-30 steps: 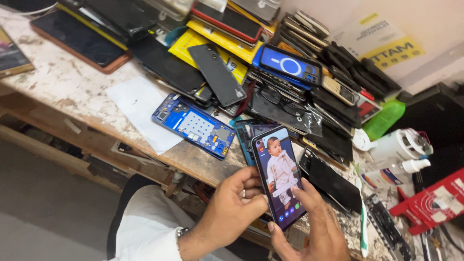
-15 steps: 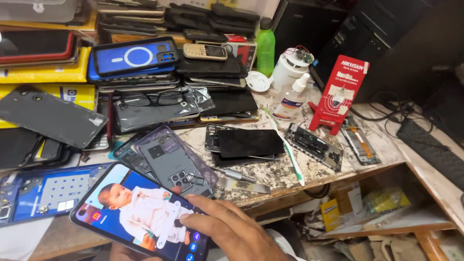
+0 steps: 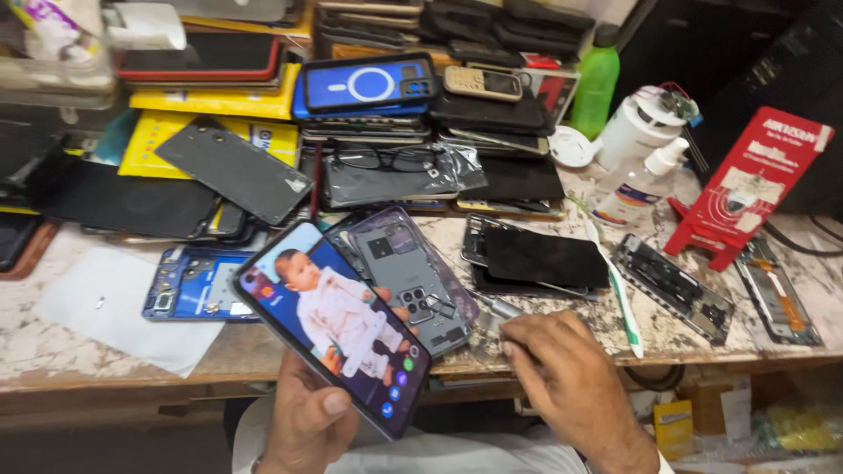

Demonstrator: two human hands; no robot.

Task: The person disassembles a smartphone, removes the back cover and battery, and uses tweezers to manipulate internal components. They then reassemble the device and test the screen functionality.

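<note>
Head camera looks down on a cluttered, stained marble-topped workbench, and the thing to anchor on is the lit smartphone with a bright photo wallpaper on its screen, tilted diagonally over the bench's front edge. Left hand is wrapped around the phone's lower end, thumb lying on the bottom bezel, so it's gripping it firmly. Right hand, just right of the phone, is curled down onto the bench with its fingertips pinched at a small silvery metal tool; I can't tell whether it actually has hold of it or is only touching it. Just behind the phone sits a clear purple-tinted back cover showing grey internals, and left of the phone lies a blue opened phone frame on a white paper sheet. Further right of the phone there's a black screen panel and a white-and-green toothbrush. If I were doing this, I'd keep the phone off the gritty bench surface, support it from beneath with the whole palm, and pinch the tool near its tip so it doesn't skate across the glass.
</note>
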